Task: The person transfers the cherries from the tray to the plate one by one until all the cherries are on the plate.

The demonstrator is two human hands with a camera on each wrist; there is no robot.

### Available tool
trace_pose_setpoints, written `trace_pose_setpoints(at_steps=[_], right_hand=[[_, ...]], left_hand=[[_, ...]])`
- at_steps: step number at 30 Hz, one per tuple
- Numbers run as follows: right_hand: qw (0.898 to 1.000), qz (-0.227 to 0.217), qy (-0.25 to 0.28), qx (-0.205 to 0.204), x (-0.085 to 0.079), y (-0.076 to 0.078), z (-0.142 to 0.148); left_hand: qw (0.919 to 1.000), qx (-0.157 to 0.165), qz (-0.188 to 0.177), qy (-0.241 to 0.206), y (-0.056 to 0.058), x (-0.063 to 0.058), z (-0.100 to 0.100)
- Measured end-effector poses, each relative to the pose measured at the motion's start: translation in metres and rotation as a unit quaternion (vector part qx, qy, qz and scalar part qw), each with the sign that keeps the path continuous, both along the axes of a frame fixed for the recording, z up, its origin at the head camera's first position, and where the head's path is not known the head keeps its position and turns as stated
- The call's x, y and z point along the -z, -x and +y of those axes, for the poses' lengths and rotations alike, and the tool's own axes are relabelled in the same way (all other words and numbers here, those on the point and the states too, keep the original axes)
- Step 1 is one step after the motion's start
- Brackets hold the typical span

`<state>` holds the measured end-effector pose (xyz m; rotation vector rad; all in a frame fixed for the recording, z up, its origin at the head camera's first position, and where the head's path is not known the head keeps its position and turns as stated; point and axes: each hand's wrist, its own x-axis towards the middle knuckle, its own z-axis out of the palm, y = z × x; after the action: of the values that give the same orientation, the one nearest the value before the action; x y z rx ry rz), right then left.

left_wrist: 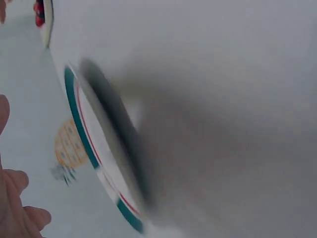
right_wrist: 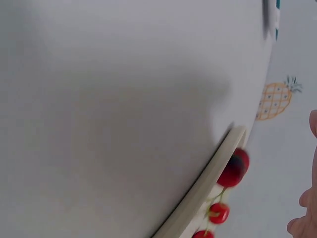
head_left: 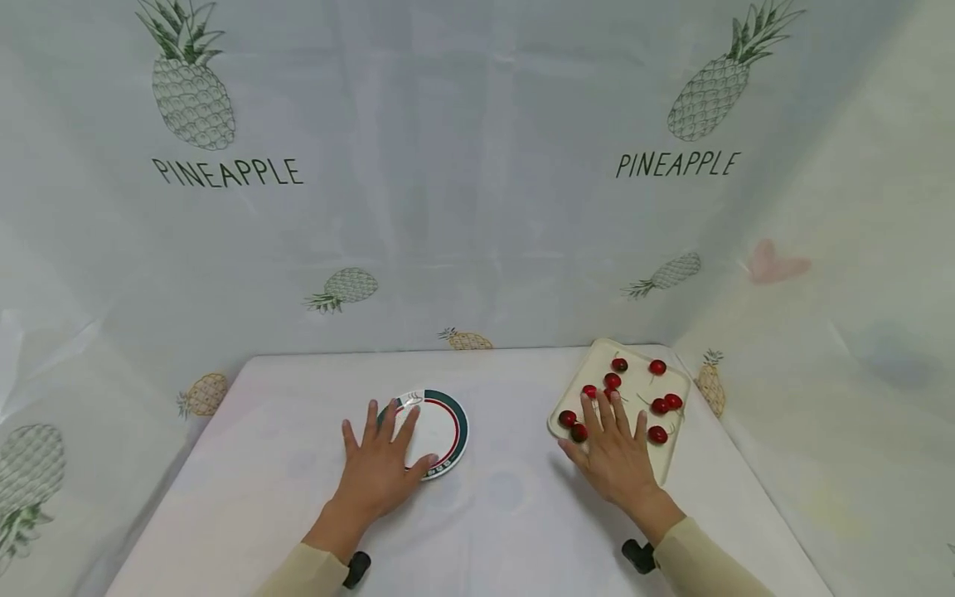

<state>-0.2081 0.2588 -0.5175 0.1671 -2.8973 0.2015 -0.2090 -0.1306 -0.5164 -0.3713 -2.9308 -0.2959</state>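
Observation:
My left hand (head_left: 379,471), fingers spread, hovers over the near left part of a white plate (head_left: 433,431) with a green and red rim. In the left wrist view the fingers stand apart from the plate (left_wrist: 106,144). Over the near side of a cream tray (head_left: 634,373) is my right hand (head_left: 618,460), its fingers straight and slightly spread. Several red cherries (head_left: 658,434), some with stems, lie scattered on that tray. The right fingers cover part of the tray. In the right wrist view the hand is above the tray's rim (right_wrist: 203,188) and its cherries (right_wrist: 219,213). Neither hand holds anything.
Both dishes stand on a table with a white cloth (head_left: 492,531). The plate is left of centre, the tray at the back right near the table's edge. A hanging sheet (head_left: 477,207) printed with pineapples rises behind the table and along its sides.

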Motion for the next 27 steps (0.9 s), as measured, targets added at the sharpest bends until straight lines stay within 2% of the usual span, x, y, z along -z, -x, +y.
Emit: trace_pose_setpoints(at_steps=[5,12,18,22,27], right_hand=[[1.0,-0.007,-0.007,0.009,0.001,-0.01,0.025],[0.999,-0.041,0.0,0.034,0.01,-0.033,0.061],[0.998,-0.05,-0.015,0.039,0.025,-0.049,0.072],[0.996,-0.072,0.002,0.046,0.031,-0.055,0.07],[0.993,-0.099,0.012,0.058,0.035,-0.059,0.073]], left_hand=[[0.9972,0.074,-0.011,-0.003,0.003,-0.005,0.057],[0.9847,0.16,-0.055,0.042,0.012,0.0,0.128],[0.9759,0.189,-0.081,0.072,0.026,0.011,0.169],[0.9722,0.201,-0.089,0.08,0.035,0.019,0.187],[0.9636,0.219,-0.105,0.111,0.039,0.02,0.205]])
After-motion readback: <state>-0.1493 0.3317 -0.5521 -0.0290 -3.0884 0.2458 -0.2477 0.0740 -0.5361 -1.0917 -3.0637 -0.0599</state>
